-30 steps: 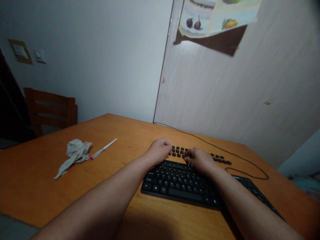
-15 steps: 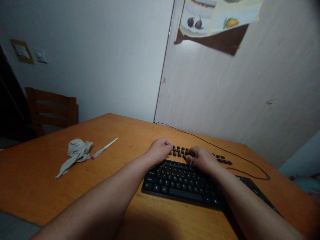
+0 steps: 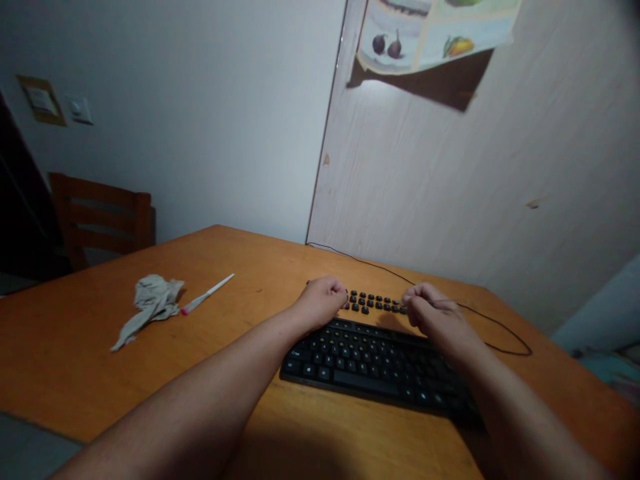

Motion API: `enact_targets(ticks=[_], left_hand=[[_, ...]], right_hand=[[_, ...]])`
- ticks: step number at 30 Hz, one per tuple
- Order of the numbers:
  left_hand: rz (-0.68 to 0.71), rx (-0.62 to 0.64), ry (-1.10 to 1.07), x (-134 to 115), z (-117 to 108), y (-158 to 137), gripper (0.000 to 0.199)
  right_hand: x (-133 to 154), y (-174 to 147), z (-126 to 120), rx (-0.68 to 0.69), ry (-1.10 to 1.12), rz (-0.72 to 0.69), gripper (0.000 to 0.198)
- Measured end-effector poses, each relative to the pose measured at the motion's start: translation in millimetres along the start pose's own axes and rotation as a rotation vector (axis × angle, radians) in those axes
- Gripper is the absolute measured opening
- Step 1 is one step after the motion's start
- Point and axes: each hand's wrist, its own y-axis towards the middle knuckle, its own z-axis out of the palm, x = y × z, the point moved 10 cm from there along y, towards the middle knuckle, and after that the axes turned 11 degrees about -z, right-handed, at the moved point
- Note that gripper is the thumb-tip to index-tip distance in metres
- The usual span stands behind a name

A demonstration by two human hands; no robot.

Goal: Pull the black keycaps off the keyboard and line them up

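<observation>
A black keyboard point(image 3: 367, 380) lies on the table with its lower rows of keys in place; pale spots show along the upper rows where caps are off. Behind it, loose black keycaps point(image 3: 371, 298) lie in rows. At the left end of those rows, my left hand point(image 3: 321, 304) rests closed by the keyboard's back edge, its fingers curled and their contents hidden. My right hand point(image 3: 434, 312) is closed too, thumb against curled fingers, over the right end of the keycap rows. Anything in its pinch is too small to make out.
On the left lie a crumpled grey cloth point(image 3: 153, 303) and a white brush-like stick point(image 3: 210, 293) with a pink end. A thin black cable point(image 3: 367, 261) runs along the back and loops at the right. A wooden chair point(image 3: 103, 213) stands beyond the table's left edge.
My right hand has moved right and lifted from the middle of the keycap rows, uncovering several caps there. My left hand stays in place. The view has shifted slightly.
</observation>
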Motion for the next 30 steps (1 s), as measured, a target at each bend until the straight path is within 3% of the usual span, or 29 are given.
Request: enact_targets(ticks=[8,14,24,30], left_hand=[[0.116,0.011,0.164,-10.9,11.1,-6.2,0.014],[0.162,0.024,0.205,-13.4,13.8,-10.7,0.012],[0.136,0.028,0.252,-16.1,13.1,-13.6,0.01],[0.148,0.016,0.302,-17.5,13.5,-14.7,0.013]], right_hand=[[3.8,-20.0,27.7,0.185,0.354,0.148,0.032],[10.3,-22.9,38.2,0.22,0.215,0.104,0.045],[14.3,-25.7,49.0,0.196,0.035,0.066,0.038],[19.6,-25.2,54.9,0.179,-0.005,-0.034,0.036]])
